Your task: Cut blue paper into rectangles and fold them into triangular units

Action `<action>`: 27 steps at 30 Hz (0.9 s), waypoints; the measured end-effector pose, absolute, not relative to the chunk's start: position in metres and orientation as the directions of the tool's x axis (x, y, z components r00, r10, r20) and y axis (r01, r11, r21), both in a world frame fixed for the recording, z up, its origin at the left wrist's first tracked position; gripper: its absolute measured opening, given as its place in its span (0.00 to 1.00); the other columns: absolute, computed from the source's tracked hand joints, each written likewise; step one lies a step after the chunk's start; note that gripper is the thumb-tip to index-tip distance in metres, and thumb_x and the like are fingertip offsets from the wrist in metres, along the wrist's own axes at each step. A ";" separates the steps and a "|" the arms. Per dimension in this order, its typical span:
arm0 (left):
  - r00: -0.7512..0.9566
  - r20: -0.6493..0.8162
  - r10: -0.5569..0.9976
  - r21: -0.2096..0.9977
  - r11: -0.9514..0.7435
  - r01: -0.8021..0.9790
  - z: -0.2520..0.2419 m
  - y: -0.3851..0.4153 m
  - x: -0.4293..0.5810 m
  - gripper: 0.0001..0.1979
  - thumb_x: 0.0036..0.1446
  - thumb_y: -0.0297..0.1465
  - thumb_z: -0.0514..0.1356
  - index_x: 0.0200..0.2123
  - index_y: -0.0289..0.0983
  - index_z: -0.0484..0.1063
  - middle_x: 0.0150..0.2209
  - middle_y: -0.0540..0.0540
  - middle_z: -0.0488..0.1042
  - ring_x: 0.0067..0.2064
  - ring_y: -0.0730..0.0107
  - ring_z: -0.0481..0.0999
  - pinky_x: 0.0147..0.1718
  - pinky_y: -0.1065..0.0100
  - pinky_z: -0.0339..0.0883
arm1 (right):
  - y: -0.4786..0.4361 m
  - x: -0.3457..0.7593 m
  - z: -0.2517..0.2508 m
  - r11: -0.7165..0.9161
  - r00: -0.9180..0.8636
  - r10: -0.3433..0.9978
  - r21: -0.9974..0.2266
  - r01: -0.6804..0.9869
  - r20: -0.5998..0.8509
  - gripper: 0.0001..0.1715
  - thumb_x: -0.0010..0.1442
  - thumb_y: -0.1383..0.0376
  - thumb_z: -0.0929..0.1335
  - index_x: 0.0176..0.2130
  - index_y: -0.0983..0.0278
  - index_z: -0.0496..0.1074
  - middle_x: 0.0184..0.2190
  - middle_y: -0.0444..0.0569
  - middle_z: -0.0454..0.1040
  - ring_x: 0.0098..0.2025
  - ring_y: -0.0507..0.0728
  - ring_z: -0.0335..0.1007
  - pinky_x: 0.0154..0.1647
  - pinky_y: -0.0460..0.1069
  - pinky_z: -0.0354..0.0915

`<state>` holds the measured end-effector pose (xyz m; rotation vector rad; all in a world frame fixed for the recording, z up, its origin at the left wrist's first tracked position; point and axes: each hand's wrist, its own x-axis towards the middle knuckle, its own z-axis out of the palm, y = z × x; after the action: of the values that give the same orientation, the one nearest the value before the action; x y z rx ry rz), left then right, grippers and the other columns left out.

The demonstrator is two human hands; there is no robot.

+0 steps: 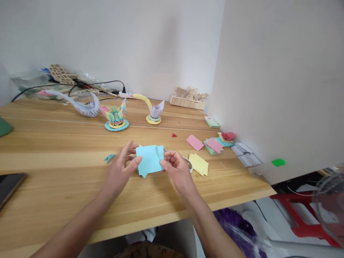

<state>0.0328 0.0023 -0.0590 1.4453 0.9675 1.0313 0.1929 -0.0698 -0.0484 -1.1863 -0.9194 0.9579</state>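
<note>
Several light blue paper sheets, loosely stacked with uneven corners, are held up above the wooden table. My left hand grips their left edge, thumb in front and fingers partly behind. At the right edge, my right hand pinches the sheets between thumb and fingers. A small folded blue paper piece lies just left of my left hand. Beyond my right hand is a round container, mostly hidden by that hand. Yellow paper sheets rest beside it.
Folded-paper swans, one white, one multicoloured and one yellow-necked, stand toward the back. Pink sheets and other paper stacks lie right. A phone is at the left edge, a wooden model by the wall, a fan lower right.
</note>
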 end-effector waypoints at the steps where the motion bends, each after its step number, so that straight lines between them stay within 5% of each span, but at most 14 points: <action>1: 0.342 0.042 0.939 0.999 -0.038 -0.017 -0.057 0.001 0.033 0.35 0.49 0.40 0.62 0.59 0.38 0.57 0.54 0.40 0.68 0.52 0.56 0.69 0.45 0.62 0.66 | -0.071 0.193 -0.046 0.107 0.314 0.948 -0.985 -0.132 0.061 0.12 0.49 0.63 0.70 0.34 0.62 0.65 0.28 0.41 0.65 0.29 0.49 0.63 0.29 0.45 0.63; 5: 0.441 -0.072 0.895 0.993 0.106 -0.052 -0.054 -0.002 0.033 0.19 0.43 0.38 0.67 0.39 0.36 0.74 0.37 0.43 0.78 0.37 0.58 0.75 0.34 0.65 0.69 | -0.074 0.187 -0.046 0.068 0.274 0.961 -0.988 -0.142 0.027 0.13 0.48 0.62 0.71 0.33 0.62 0.66 0.26 0.41 0.65 0.28 0.49 0.62 0.28 0.45 0.64; 9: 0.466 -0.108 0.878 0.989 0.144 -0.043 -0.055 -0.001 0.032 0.12 0.42 0.37 0.67 0.29 0.36 0.75 0.27 0.48 0.77 0.26 0.67 0.72 0.26 0.69 0.66 | -0.070 0.187 -0.048 0.070 0.230 0.972 -0.994 -0.085 0.049 0.11 0.51 0.62 0.69 0.35 0.62 0.66 0.28 0.42 0.67 0.29 0.50 0.65 0.30 0.46 0.66; 12: 0.456 -0.105 0.884 0.983 0.162 -0.088 -0.056 0.001 0.031 0.11 0.45 0.37 0.66 0.26 0.35 0.73 0.22 0.51 0.74 0.21 0.73 0.68 0.20 0.72 0.62 | -0.075 0.204 -0.045 0.098 0.272 0.945 -0.950 0.297 0.183 0.08 0.58 0.63 0.63 0.39 0.62 0.67 0.34 0.46 0.72 0.35 0.54 0.69 0.37 0.50 0.66; 14: 0.429 -0.107 0.897 0.973 0.183 -0.140 -0.057 0.002 0.031 0.12 0.47 0.38 0.65 0.26 0.35 0.71 0.20 0.52 0.72 0.20 0.74 0.67 0.19 0.73 0.60 | -0.083 0.221 -0.045 0.046 0.257 0.918 -0.727 0.685 0.300 0.10 0.60 0.66 0.61 0.41 0.63 0.69 0.40 0.50 0.73 0.42 0.57 0.69 0.44 0.53 0.63; 16: 0.405 -0.119 0.907 0.955 0.217 -0.204 -0.056 0.002 0.031 0.12 0.48 0.38 0.64 0.27 0.35 0.69 0.20 0.52 0.71 0.20 0.74 0.67 0.19 0.73 0.60 | -0.093 0.238 -0.049 -0.064 0.196 0.941 -0.425 0.903 0.276 0.13 0.60 0.70 0.60 0.42 0.64 0.69 0.40 0.54 0.73 0.42 0.60 0.68 0.43 0.55 0.62; 18: 0.398 -0.129 0.908 0.938 0.242 -0.248 -0.055 0.001 0.032 0.11 0.48 0.37 0.64 0.28 0.36 0.68 0.20 0.53 0.71 0.20 0.74 0.68 0.19 0.73 0.61 | -0.101 0.249 -0.055 -0.099 0.143 0.971 -0.219 0.971 0.193 0.15 0.57 0.73 0.62 0.44 0.65 0.69 0.41 0.56 0.73 0.43 0.62 0.69 0.43 0.55 0.62; 21: 0.423 -0.126 0.897 0.920 0.265 -0.288 -0.052 -0.001 0.032 0.11 0.48 0.35 0.65 0.31 0.35 0.69 0.22 0.52 0.72 0.22 0.73 0.69 0.21 0.73 0.62 | -0.105 0.252 -0.060 -0.083 0.094 0.988 -0.092 0.992 0.121 0.19 0.55 0.75 0.63 0.46 0.64 0.68 0.43 0.57 0.73 0.44 0.62 0.69 0.42 0.53 0.62; 24: 0.415 -0.132 0.900 0.904 0.281 -0.323 -0.049 -0.001 0.033 0.12 0.45 0.33 0.66 0.32 0.35 0.70 0.25 0.52 0.74 0.24 0.73 0.70 0.21 0.72 0.62 | -0.101 0.247 -0.054 -0.120 0.124 0.990 -0.064 0.991 0.062 0.22 0.51 0.75 0.64 0.47 0.65 0.68 0.34 0.56 0.75 0.36 0.62 0.71 0.37 0.53 0.62; 27: 0.369 -0.148 0.918 0.899 0.280 -0.337 -0.047 -0.001 0.034 0.13 0.41 0.31 0.68 0.31 0.35 0.70 0.26 0.51 0.75 0.24 0.73 0.71 0.22 0.72 0.62 | -0.102 0.244 -0.040 -0.139 0.167 0.984 -0.319 0.937 0.060 0.26 0.49 0.73 0.65 0.50 0.62 0.65 0.34 0.51 0.74 0.34 0.59 0.70 0.36 0.51 0.62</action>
<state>0.0339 -0.0013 -0.0472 0.9096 0.7814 0.9665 0.2435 -0.1021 -0.0396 -2.1642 -1.8465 0.2365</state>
